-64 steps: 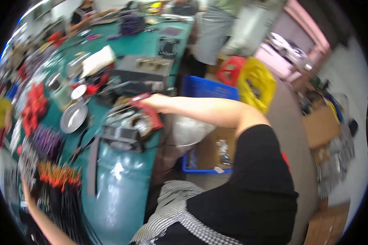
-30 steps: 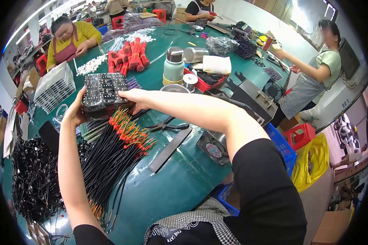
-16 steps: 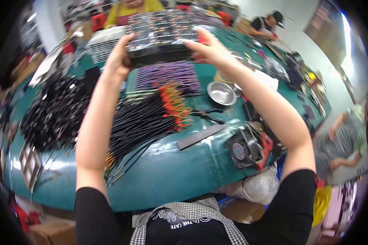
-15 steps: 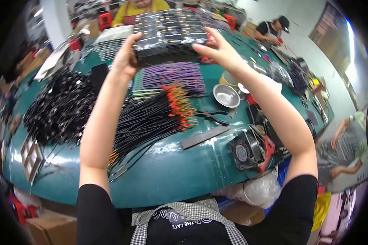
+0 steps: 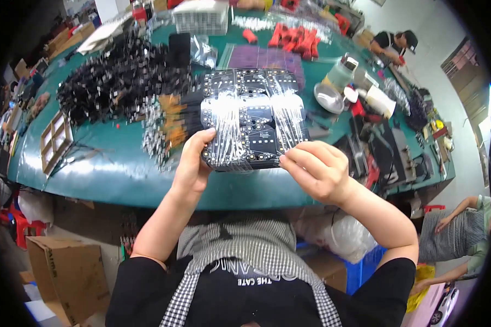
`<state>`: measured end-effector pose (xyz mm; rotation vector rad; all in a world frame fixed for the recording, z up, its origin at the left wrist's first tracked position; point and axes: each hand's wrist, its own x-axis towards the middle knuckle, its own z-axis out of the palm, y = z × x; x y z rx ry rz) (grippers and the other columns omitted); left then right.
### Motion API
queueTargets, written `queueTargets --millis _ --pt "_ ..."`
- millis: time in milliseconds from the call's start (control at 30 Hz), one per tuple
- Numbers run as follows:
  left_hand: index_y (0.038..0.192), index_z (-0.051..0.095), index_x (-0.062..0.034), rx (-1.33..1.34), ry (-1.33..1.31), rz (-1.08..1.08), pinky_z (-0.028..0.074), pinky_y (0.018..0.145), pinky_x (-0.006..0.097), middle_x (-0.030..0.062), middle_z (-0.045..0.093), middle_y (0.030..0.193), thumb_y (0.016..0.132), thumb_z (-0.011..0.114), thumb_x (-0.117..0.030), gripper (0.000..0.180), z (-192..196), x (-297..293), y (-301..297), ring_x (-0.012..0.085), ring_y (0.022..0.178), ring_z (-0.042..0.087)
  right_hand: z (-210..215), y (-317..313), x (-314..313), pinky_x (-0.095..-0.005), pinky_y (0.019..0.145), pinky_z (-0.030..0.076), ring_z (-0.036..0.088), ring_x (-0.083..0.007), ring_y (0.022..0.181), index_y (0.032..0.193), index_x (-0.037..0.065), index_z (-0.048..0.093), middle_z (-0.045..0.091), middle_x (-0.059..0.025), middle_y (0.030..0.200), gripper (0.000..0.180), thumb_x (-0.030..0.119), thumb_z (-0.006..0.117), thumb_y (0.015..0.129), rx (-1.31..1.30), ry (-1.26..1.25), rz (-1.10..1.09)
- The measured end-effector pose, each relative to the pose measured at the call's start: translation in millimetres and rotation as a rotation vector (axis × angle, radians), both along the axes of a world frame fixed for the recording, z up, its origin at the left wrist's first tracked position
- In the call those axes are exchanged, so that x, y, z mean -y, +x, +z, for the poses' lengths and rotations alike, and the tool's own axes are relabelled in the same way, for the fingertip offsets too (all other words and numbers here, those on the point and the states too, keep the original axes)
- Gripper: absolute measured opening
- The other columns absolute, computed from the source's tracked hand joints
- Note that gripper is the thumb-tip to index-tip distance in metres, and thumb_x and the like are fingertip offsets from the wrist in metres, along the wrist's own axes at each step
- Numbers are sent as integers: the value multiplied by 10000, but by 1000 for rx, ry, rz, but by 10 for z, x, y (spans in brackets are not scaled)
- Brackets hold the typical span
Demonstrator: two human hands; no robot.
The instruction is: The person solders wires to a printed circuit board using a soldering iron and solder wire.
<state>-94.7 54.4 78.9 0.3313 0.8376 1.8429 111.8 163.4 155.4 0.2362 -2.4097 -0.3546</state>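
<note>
A stack of black circuit boards (image 5: 261, 113), bound in shiny clear plastic wrap, is held up over the near part of the green table. My left hand (image 5: 193, 162) grips its near left corner, with the thumb on top and the fingers curled beneath. At the near right corner, my right hand (image 5: 319, 170) is closed in a pinch; whether it has the wrap or the board edges between its fingertips I cannot tell. Just behind the stack's left side lies a bundle of black cables with orange and silvery ends (image 5: 172, 128), partly hidden by it.
A big heap of black cables (image 5: 123, 76) covers the table's left. Purple boards (image 5: 264, 57) and red parts (image 5: 294, 41) lie beyond the stack. To the right are a metal bowl (image 5: 328, 98), a bottle (image 5: 341, 72) and a black fan device. A co-worker (image 5: 395, 46) sits far right.
The stack has come down and toward me from the far side of the table, and its top now faces me. My right hand's spread fingers have closed at its near corner. The view has shifted.
</note>
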Motion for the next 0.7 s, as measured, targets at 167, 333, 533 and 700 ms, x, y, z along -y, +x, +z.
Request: queueTargets --millis 167,333,533,700 --pt "1009 522 38 -32 -179 -15 502 743 278 83 611 919 824 571 -196 303 -598 537 190 143 815 610 -704 221 500 -287 628 505 596 -187 753 799 40 640 599 -41 822 197 79 621 606 12 -282 -105" --pt "1101 461 80 -44 -338 -17 488 786 288 125 583 990 818 573 -208 419 -710 777 378 163 875 594 -942 397 720 -311 599 489 590 -207 705 772 28 615 605 -55 792 128 30 665 655 55 -815 -172" --pt "1079 509 18 -49 -356 3 481 785 292 81 594 957 820 553 -243 370 -779 814 392 156 867 591 -1024 546 692 -237 636 458 565 -110 714 855 6 553 594 -50 775 48 50 567 866 -209 -1681 -354" --pt "1091 438 77 -140 -369 -6 478 787 287 118 563 972 808 580 -199 420 -705 838 413 150 865 574 -885 612 262 -179 505 397 533 -73 577 902 38 500 596 -52 770 126 161 501 926 -434 -2007 -224"
